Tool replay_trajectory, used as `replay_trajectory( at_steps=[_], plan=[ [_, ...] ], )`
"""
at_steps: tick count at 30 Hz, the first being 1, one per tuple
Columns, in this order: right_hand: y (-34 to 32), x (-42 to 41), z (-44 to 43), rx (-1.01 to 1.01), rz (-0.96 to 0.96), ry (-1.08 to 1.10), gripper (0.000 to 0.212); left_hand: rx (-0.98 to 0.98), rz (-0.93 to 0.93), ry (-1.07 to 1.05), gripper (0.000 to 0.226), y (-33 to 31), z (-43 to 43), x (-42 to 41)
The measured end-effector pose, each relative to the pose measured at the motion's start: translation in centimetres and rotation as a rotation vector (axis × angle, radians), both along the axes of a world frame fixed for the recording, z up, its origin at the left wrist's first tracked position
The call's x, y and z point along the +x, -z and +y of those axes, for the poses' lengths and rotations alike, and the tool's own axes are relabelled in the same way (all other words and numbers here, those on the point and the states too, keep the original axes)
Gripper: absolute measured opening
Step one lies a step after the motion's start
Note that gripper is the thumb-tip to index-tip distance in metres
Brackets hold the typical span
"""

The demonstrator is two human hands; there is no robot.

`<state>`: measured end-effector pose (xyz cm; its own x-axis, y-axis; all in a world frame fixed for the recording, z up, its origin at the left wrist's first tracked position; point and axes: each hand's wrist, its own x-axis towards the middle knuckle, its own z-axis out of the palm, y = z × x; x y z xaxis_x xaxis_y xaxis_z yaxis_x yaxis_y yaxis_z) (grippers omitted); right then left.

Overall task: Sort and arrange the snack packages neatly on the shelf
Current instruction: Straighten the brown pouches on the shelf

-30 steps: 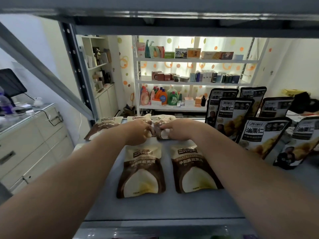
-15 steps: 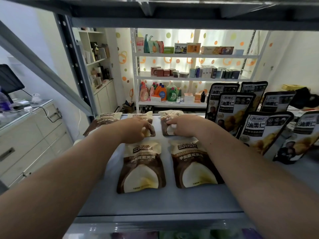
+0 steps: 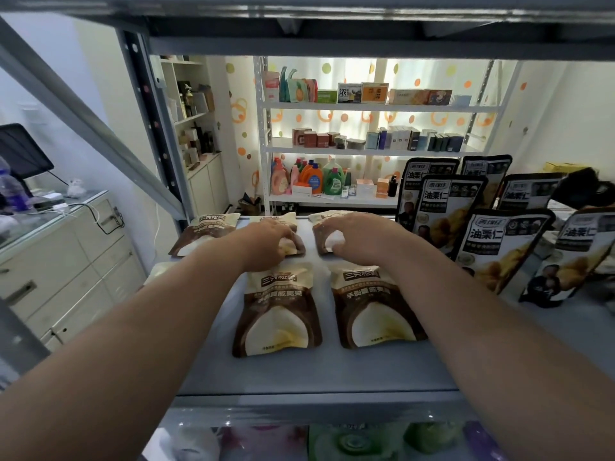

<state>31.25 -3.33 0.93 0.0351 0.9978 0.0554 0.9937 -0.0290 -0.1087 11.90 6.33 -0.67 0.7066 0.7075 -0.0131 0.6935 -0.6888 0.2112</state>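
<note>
Two back-row snack pouches, seen lying edge to edge a second ago, have been drawn apart. The right back pouch (image 3: 327, 239), gripped by the right hand (image 3: 361, 236), has been slid to the right. A strip of bare grey shelf (image 3: 309, 241) is now exposed between it and the left back pouch (image 3: 295, 245), which is held under the left hand (image 3: 266, 242). The hands, almost knuckle to knuckle before, have been spread with the pouches. The right back pouch has been brought roughly into line behind the front right pouch (image 3: 372, 311).
</note>
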Motion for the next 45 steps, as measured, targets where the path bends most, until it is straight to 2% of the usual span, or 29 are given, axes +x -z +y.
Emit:
replay_trajectory(
  at_steps=[2,6,12,26,29,32,35,37,39,45],
  plan=[
    [0.0,-0.7,-2.3,0.068,-0.005,-0.011,0.032,0.023,-0.043,0.002,0.043,-0.5,-1.6,-0.2],
    [1.6,-2.0,-7.0,0.130,-0.002,-0.006,0.050,0.095,-0.083,0.039,0.054,-0.5,-6.2,-0.9],
    [3.8,-2.8,-11.0,0.148,0.049,0.048,0.052,0.142,-0.118,0.048,0.051,1.4,-11.7,-3.6],
    [5.1,-3.2,-11.4,0.110,0.001,0.100,0.053,0.174,-0.106,0.005,0.055,3.2,-14.0,-4.9],
    [3.6,-4.1,-10.9,0.157,0.033,0.061,0.053,0.147,-0.192,-0.028,0.055,2.6,-13.2,-7.0],
    [1.2,-6.4,-8.8,0.282,0.081,-0.095,0.050,0.169,-0.329,-0.213,0.055,1.8,-11.1,-11.3],
    [-0.8,-9.7,-4.3,0.292,0.076,-0.251,0.043,0.223,-0.208,-0.331,0.052,2.4,-9.5,-15.1],
    [-1.5,-11.7,-0.3,0.237,0.091,-0.300,0.043,0.201,-0.136,-0.350,0.048,3.0,-9.2,-16.3],
    [-1.7,-13.0,4.1,0.157,0.052,-0.319,0.044,0.147,-0.147,-0.366,0.043,3.5,-9.2,-16.5],
    [0.4,-15.0,13.3,-0.076,0.029,-0.381,0.054,0.186,-0.174,-0.365,0.042,4.0,-9.7,-15.1]
  ],
)
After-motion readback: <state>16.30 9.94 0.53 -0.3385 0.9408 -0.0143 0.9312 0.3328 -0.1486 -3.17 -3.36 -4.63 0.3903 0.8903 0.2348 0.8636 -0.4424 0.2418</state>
